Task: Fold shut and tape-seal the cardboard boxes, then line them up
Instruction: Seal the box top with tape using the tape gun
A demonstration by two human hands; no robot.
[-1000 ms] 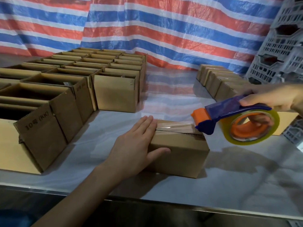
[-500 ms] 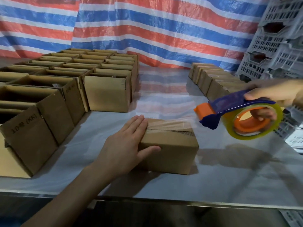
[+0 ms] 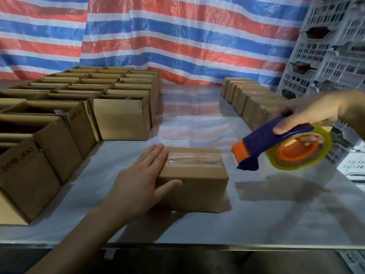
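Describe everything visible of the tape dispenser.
The tape dispenser has a dark blue body, an orange nose and orange hub carrying a yellowish clear tape roll. The right hand grips it, thumb on the handle, fingers through the hub. It hangs above the table, nose pointing left and down, right of the taped box, not touching it.

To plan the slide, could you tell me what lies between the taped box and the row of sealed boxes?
Head view: bare table; only the tape dispenser in the right hand hangs above it.
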